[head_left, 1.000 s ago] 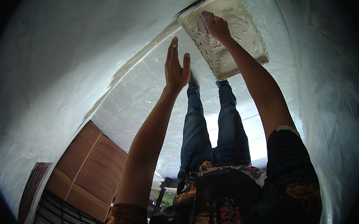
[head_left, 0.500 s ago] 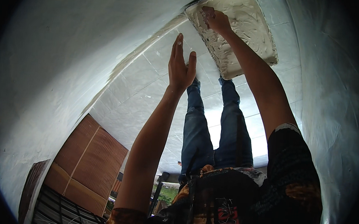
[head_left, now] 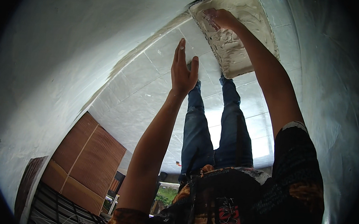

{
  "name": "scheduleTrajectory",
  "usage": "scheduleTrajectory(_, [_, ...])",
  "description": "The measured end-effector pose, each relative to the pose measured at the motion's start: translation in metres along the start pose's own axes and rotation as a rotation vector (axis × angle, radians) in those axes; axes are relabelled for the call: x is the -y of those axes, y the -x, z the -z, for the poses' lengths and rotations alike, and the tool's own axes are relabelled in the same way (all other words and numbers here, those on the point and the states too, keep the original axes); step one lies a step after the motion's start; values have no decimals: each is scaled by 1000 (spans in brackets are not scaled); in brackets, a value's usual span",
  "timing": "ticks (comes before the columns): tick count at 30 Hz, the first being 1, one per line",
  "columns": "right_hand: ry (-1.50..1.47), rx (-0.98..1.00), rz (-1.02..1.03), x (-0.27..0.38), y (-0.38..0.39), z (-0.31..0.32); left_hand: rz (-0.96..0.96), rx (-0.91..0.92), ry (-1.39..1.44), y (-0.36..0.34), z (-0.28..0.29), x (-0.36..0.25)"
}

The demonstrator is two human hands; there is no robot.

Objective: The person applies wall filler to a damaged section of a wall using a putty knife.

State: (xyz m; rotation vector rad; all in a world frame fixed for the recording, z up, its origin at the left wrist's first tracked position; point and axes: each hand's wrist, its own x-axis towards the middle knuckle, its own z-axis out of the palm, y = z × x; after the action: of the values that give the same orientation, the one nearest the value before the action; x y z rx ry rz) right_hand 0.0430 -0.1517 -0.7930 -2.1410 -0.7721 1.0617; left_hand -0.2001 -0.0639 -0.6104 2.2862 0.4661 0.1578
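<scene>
A shallow rectangular tray [head_left: 226,77] with a dark rim holds a thick layer of cream-coloured paste [head_left: 241,42], ridged and swirled on top. My right hand [head_left: 227,19] is closed over the tray's far left part, gripping a small reddish-brown tool [head_left: 211,16] whose exact kind I cannot make out. The tool's lower end is at the paste. My left hand [head_left: 183,69] is raised to the left of the tray, holding nothing. Its fingers are stretched out and the thumb stands apart. A whitish spot shows on one finger.
A pale wall [head_left: 59,63] curves along the left, meeting a light tiled floor [head_left: 136,84] with whitish marks. A brown ribbed panel [head_left: 90,156] stands at lower left, beside dark bars [head_left: 62,205]. Another pale surface [head_left: 332,101] rises on the right. My legs [head_left: 197,129] are below the tray.
My right hand has shifted slightly right and has turned at the wrist, still over the paste with the tool. My left hand sits slightly lower and further right, still open.
</scene>
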Motion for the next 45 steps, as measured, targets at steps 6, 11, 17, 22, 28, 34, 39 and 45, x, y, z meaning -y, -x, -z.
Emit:
scheduleTrajectory(6, [-381,131,-36,14,25,-5,34,7,-11,9,6,-1])
scheduleTrajectory(11, [-533,160,-111,-4,51,15,10,5,26,7,0,-10])
scheduleTrajectory(17, [-907,204,-194,2,102,31,-4,-17,16,11,20,-25])
scheduleTrajectory(22, [-1180,143,-162,60,156,44,-25,-97,-10,14,58,-47])
scheduleTrajectory(28, [-1173,61,5,126,207,78,-139,-180,-71,9,110,-90])
scheduleTrajectory(34, [-1238,12,185,216,259,88,-277,-276,-113,23,176,-130])
scheduleTrajectory(39, [-1150,26,364,282,296,73,-435,-421,-100,52,241,-159])
scheduleTrajectory(45, [-1115,19,538,402,330,29,-550,-585,-126,119,341,-154])
